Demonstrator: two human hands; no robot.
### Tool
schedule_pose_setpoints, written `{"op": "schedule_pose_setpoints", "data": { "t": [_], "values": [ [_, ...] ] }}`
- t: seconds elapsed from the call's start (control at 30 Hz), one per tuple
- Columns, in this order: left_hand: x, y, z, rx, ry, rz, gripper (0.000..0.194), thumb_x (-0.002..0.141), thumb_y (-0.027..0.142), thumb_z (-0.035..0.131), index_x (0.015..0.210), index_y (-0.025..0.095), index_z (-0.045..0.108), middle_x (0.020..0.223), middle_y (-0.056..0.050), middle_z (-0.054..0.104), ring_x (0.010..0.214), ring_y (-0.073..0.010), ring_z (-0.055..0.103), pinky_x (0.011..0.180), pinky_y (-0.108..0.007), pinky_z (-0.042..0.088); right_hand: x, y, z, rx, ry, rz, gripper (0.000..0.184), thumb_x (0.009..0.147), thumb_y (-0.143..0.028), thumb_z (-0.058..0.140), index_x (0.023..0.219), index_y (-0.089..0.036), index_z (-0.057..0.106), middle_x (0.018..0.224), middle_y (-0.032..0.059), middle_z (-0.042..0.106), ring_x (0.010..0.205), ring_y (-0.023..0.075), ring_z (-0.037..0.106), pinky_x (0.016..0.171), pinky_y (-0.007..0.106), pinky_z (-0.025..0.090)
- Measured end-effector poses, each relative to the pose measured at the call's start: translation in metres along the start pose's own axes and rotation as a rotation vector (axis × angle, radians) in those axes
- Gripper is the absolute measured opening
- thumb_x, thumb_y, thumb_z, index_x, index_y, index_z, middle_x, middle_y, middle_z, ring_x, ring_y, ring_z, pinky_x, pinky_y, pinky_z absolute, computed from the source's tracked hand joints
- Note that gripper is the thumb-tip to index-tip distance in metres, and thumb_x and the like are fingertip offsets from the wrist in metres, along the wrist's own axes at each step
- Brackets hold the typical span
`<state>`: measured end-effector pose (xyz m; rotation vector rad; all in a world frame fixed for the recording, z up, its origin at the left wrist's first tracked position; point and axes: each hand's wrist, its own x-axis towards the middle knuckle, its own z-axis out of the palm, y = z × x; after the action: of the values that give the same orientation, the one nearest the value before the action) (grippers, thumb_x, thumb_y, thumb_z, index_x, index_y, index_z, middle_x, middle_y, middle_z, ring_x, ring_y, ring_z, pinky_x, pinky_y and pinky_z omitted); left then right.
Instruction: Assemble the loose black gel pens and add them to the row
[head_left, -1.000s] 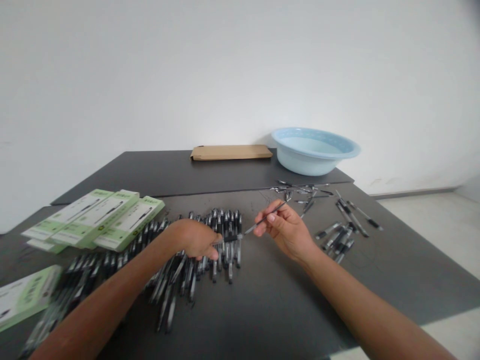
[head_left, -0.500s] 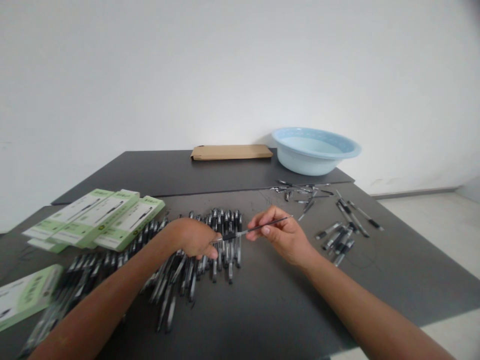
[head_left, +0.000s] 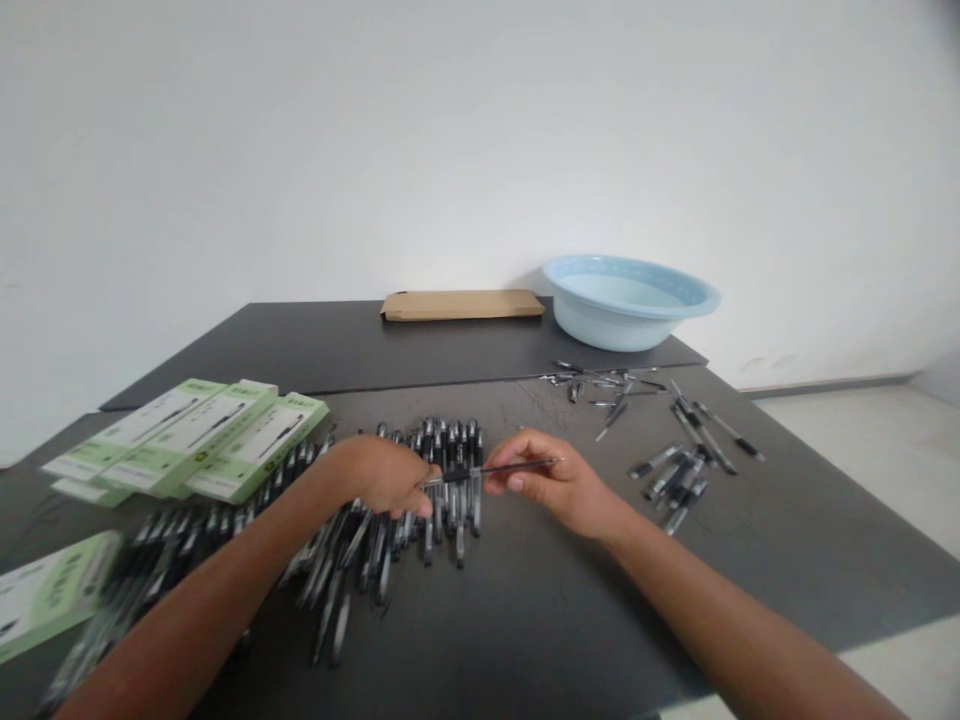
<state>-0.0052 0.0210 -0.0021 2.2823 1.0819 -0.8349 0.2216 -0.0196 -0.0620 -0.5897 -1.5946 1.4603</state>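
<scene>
My left hand is closed around a clear pen barrel with a black grip, its open end pointing right. Between the fingertips of my right hand is a thin dark ink refill. The refill's left end meets the mouth of the barrel, and its right end sticks out past my fingers. How deep it sits inside is too small to tell. Beneath and around my left hand lie many capped black pens in rough rows, partly hidden by my left arm.
Green-and-white pen boxes are stacked at the left, with another box nearer. To the right lie loose pen caps and barrels; small pen parts are scattered behind. A blue basin and flat cardboard stand at the back.
My right hand has moved slightly left and the refill has tipped closer to level, with less of its length showing outside the barrel. My left hand has hardly moved.
</scene>
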Motion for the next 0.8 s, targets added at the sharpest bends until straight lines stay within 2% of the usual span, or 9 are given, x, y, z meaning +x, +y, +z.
{"op": "schedule_pose_setpoints", "data": {
  "t": [0.47,0.6,0.7,0.8],
  "values": [
    [0.0,-0.001,0.001,-0.003,0.005,0.006,0.018,0.083,0.031,0.049,0.094,0.021,0.059,0.074,-0.001,0.071,0.063,-0.0173,0.061,0.053,-0.023,0.038,-0.001,0.007,0.0,0.105,-0.089,0.115,0.027,0.08,-0.028,0.068,0.102,-0.018,0.057,0.093,0.005,0.066,0.086,0.014,0.065,0.081,0.032,0.05],
    [-0.002,-0.001,0.0,-0.002,0.013,0.014,0.018,0.084,0.03,0.047,0.092,0.02,0.06,0.073,-0.002,0.071,0.063,-0.0176,0.061,0.051,-0.023,0.038,-0.001,0.008,0.001,0.192,-0.138,0.128,0.035,0.08,-0.026,0.068,0.11,-0.02,0.052,0.097,0.0044,0.063,0.088,0.0139,0.064,0.082,0.033,0.048],
    [-0.004,0.0,-0.001,0.003,0.017,0.001,0.02,0.084,0.03,0.047,0.095,0.02,0.06,0.075,-0.002,0.072,0.064,-0.0179,0.062,0.05,-0.023,0.038,0.001,0.007,-0.002,0.102,-0.126,0.143,0.034,0.083,-0.025,0.063,0.113,-0.02,0.048,0.099,0.0049,0.061,0.084,0.0127,0.062,0.078,0.031,0.048],
    [-0.005,0.001,-0.001,0.02,0.029,-0.016,0.022,0.083,0.032,0.047,0.093,0.019,0.062,0.074,-0.003,0.072,0.063,-0.0186,0.062,0.049,-0.024,0.037,0.003,0.009,-0.013,-0.154,-0.062,0.138,0.025,0.083,-0.019,0.058,0.107,-0.019,0.051,0.099,0.0045,0.061,0.085,0.0125,0.06,0.078,0.03,0.047]
  ]
}}
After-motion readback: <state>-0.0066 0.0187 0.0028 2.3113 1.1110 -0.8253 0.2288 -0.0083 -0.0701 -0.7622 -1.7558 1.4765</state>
